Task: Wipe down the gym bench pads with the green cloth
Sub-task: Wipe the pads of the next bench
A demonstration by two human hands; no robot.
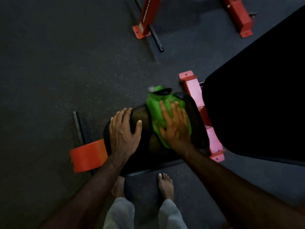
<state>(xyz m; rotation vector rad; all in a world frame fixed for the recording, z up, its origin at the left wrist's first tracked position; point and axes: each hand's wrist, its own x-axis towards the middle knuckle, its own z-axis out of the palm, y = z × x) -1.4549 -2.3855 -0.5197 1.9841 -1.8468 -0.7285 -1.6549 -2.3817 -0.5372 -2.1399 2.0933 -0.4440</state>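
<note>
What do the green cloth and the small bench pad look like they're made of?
Green cloth: soft fabric, possibly microfiber; it bunches and drapes under the right hand. Small bench pad: likely vinyl-covered padding, smooth black with a faint sheen and rounded edges.

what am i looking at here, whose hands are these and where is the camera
There is no machine here: a person is cleaning gym equipment, and the single camera sits on their head, looking down past their arms to their bare feet on the dark floor. The black shape in the middle is a small bench pad on a red metal frame. The right hand lies flat, fingers spread, on a green cloth and presses it onto the pad. The left hand rests on the pad's other end, holding nothing. A larger black pad fills the right side.
</note>
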